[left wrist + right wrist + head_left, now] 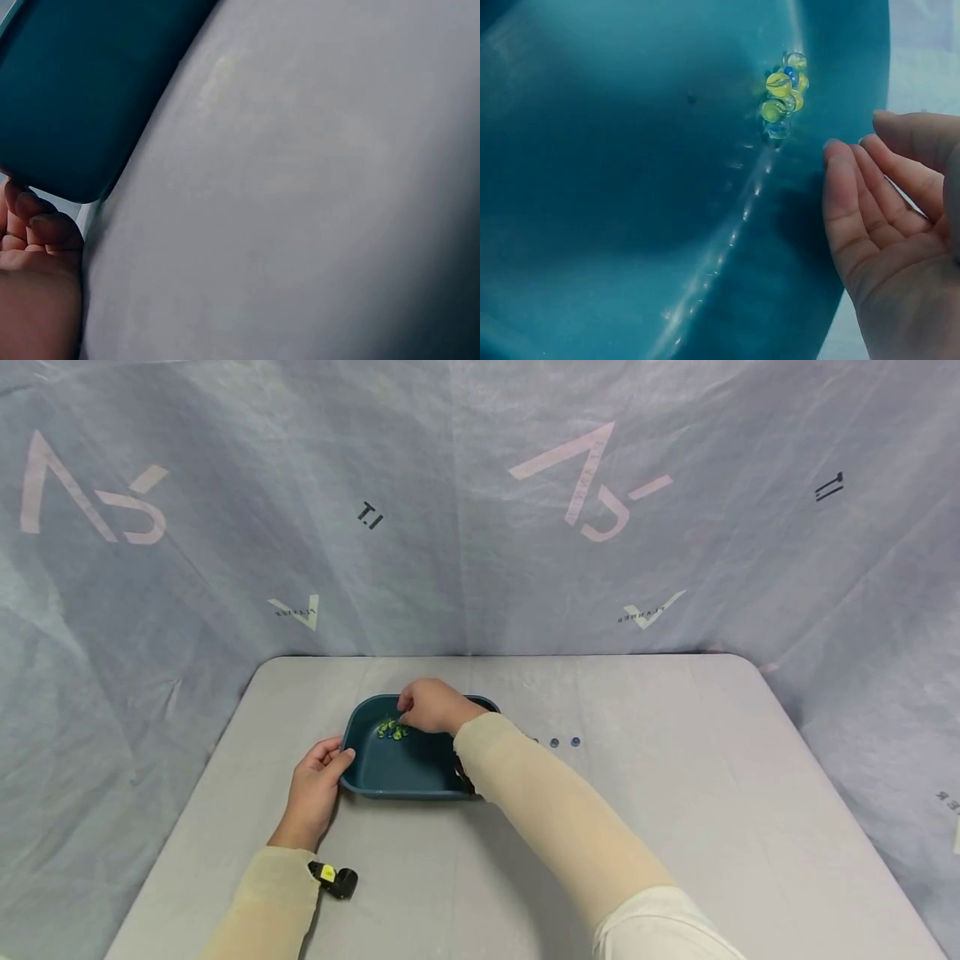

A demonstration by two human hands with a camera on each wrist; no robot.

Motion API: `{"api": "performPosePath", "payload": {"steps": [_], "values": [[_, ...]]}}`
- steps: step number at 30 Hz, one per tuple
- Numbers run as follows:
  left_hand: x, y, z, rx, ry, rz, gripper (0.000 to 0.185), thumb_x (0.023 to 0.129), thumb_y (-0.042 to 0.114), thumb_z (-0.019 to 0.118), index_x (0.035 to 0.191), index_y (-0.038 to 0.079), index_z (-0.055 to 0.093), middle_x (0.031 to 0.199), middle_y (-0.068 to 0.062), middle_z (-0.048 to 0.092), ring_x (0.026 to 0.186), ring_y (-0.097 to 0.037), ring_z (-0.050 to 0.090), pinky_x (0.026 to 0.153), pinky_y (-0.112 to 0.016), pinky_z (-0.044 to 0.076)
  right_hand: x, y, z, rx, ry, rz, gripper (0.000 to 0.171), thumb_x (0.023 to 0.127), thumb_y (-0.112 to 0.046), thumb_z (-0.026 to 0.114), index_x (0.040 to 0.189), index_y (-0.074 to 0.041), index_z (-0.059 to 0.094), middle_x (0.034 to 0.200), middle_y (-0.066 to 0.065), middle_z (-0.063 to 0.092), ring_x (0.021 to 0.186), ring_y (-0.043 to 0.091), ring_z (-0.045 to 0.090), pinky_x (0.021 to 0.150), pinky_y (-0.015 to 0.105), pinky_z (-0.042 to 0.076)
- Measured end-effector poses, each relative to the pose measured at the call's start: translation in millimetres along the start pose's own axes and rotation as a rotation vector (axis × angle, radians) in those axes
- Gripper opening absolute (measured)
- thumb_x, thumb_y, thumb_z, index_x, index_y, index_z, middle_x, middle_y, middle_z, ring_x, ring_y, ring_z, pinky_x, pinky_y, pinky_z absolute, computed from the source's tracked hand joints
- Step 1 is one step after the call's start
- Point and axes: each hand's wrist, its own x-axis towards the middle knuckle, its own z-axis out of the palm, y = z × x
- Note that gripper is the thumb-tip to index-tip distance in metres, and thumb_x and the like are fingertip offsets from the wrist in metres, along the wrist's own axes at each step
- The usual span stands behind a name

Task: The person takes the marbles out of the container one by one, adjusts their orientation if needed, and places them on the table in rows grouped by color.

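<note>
Left fingers (pixel 324 750) pinch smooth round-cornered tub (pixel 412 794); right fingers (pixel 842 195) near glassy marbles (pixel 780 85)

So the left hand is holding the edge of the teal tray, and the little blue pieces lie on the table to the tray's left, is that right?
Not quite: the head view shows the little blue pieces on the table to the right of the teal tray. The left hand does hold its edge.
</note>
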Motion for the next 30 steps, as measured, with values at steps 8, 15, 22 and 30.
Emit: {"api": "performPosePath", "payload": {"steps": [8, 15, 22, 30], "values": [[-0.9, 0.9, 0.3, 0.006, 0.002, -0.003, 0.037, 0.103, 0.022, 0.065, 0.133, 0.000, 0.062, 0.104, -0.006, 0.063, 0.094, -0.015, 0.056, 0.078, -0.021, 0.049, 1, 7, 3, 0.000, -0.016, -0.016, 0.028, 0.102, -0.017, 0.067, 0.127, -0.007, 0.073, 0.124, 0.004, 0.069, 0.108, 0.017, 0.064, 0.091, 0.031, 0.052], [0.8, 0.6, 0.4, 0.009, 0.000, -0.015, 0.038, 0.103, 0.023, 0.066, 0.134, 0.001, 0.061, 0.104, -0.005, 0.063, 0.095, -0.015, 0.056, 0.079, -0.021, 0.048, 2, 14, 3, -0.009, -0.021, -0.049, 0.026, 0.102, -0.014, 0.066, 0.126, -0.007, 0.073, 0.122, 0.004, 0.071, 0.108, 0.016, 0.065, 0.090, 0.030, 0.052], [0.1, 1.5, 0.4, -0.001, -0.006, -0.012, 0.039, 0.103, 0.023, 0.066, 0.135, 0.001, 0.061, 0.106, -0.006, 0.064, 0.096, -0.014, 0.058, 0.080, -0.021, 0.049, 2, 11, 5, -0.079, -0.040, -0.079, 0.028, 0.102, -0.011, 0.065, 0.129, -0.007, 0.072, 0.126, 0.006, 0.070, 0.111, 0.017, 0.065, 0.096, 0.031, 0.050], [-0.4, 2.8, -0.6, -0.013, -0.002, 0.001, 0.035, 0.103, 0.018, 0.066, 0.130, -0.002, 0.063, 0.096, 0.000, 0.062, 0.091, -0.015, 0.056, 0.077, -0.023, 0.047, 10, 21, 32, -0.159, -0.015, -0.109, 0.018, 0.104, -0.013, 0.063, 0.114, -0.012, 0.078, 0.107, 0.003, 0.071, 0.085, 0.010, 0.057, 0.092, 0.027, 0.047]]}}
